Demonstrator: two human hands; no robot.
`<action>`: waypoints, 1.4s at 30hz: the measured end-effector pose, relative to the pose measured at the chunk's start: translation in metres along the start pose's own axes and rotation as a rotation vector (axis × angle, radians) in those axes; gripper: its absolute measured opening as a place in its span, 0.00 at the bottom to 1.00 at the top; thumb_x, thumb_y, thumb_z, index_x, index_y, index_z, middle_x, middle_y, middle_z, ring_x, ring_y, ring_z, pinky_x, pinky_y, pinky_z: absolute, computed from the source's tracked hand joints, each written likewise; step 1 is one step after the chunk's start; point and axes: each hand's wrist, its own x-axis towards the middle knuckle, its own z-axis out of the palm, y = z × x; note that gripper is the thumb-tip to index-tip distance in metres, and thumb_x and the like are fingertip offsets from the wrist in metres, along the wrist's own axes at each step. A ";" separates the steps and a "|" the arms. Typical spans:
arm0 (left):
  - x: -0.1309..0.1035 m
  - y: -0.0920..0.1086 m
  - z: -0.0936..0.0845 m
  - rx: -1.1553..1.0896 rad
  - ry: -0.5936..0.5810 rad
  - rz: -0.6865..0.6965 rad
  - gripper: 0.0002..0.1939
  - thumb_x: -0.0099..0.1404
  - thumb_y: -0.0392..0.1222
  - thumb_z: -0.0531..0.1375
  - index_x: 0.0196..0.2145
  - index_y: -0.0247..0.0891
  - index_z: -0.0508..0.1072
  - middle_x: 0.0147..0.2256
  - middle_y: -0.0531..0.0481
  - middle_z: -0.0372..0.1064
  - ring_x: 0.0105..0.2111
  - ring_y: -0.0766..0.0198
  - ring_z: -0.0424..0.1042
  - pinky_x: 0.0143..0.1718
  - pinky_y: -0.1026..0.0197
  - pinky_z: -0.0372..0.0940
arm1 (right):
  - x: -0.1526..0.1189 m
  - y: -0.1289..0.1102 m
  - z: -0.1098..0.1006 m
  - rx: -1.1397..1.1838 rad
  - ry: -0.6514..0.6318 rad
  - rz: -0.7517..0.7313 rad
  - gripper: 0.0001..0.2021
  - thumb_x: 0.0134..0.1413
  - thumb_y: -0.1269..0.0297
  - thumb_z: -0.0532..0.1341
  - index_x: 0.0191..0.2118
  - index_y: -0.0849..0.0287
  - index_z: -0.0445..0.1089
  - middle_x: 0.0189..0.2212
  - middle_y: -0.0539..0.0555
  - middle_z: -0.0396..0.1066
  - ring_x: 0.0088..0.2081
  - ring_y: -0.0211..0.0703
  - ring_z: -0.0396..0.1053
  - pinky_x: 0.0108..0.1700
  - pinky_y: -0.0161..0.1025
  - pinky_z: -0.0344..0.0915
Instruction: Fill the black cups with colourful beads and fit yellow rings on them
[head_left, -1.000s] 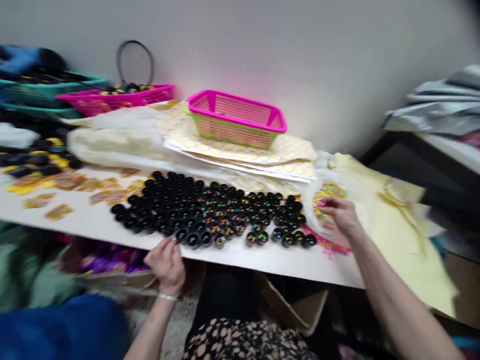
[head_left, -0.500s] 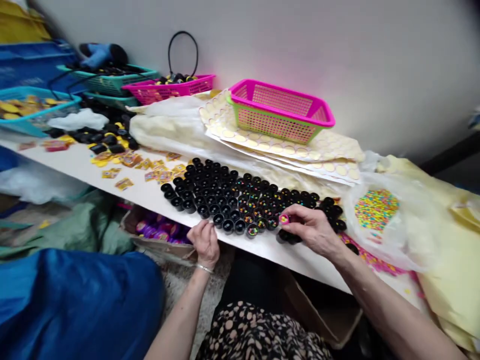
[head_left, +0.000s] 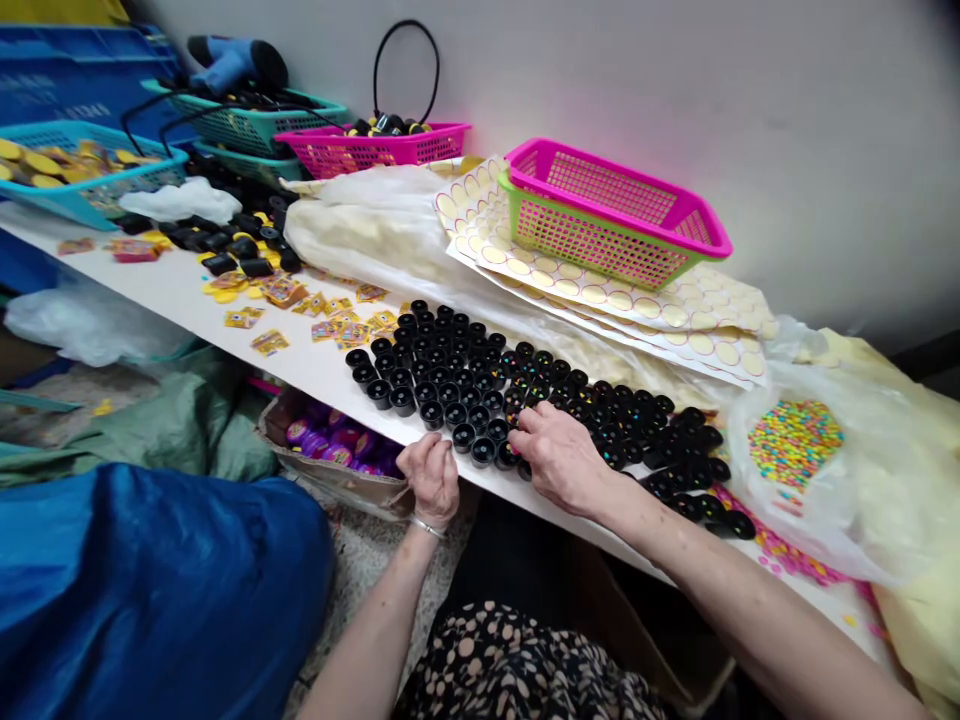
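A: How far along are the cups?
B: Partly done, I'd judge. Your round black plastic cups stand in a dense block. Toward its right, many show bright multicoloured pellets inside; toward its left, they look bare, so those seem left over.

A: And the hands?
B: Your right hand is over the front of the block, fingertips together; a sliver of pink shows there, so it seems clamped on a small pink piece, mostly hidden. Your left hand is curled, fingers together, at the front edge, with nothing visible in it.

A: Where's the supply?
B: At your right, in a translucent plastic bag, with small pink bits scattered beside it.

A: What about the surface and room?
B: Your long white desk runs along a plain grey wall. Behind the cups, a bright pink mesh basket sits nested in a lime-green mesh basket, on paper sheets with round cream stickers. Small yellow printed packets lie leftward. Below stands a brown cardboard carton of purple wrapped pieces.
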 end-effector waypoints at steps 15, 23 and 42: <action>0.000 -0.012 0.012 0.008 0.058 -0.053 0.09 0.62 0.41 0.53 0.37 0.37 0.71 0.40 0.42 0.68 0.42 0.56 0.63 0.45 0.50 0.56 | -0.129 0.112 0.000 0.598 0.499 0.693 0.07 0.50 0.65 0.57 0.36 0.59 0.69 0.32 0.52 0.69 0.35 0.41 0.65 0.38 0.38 0.60; 0.012 -0.004 0.012 0.008 0.064 -0.010 0.09 0.61 0.39 0.54 0.37 0.37 0.71 0.40 0.39 0.69 0.44 0.52 0.64 0.44 0.47 0.58 | -0.223 0.212 0.032 0.405 0.490 1.284 0.05 0.28 0.74 0.58 0.13 0.59 0.62 0.13 0.49 0.59 0.25 0.40 0.60 0.29 0.36 0.51; 0.004 -0.001 0.004 0.046 0.017 -0.056 0.10 0.63 0.40 0.52 0.38 0.36 0.70 0.40 0.42 0.67 0.44 0.57 0.61 0.48 0.51 0.55 | -0.133 0.116 -0.009 1.250 0.788 0.739 0.14 0.32 0.64 0.70 0.31 0.56 0.72 0.28 0.51 0.70 0.30 0.40 0.66 0.31 0.38 0.65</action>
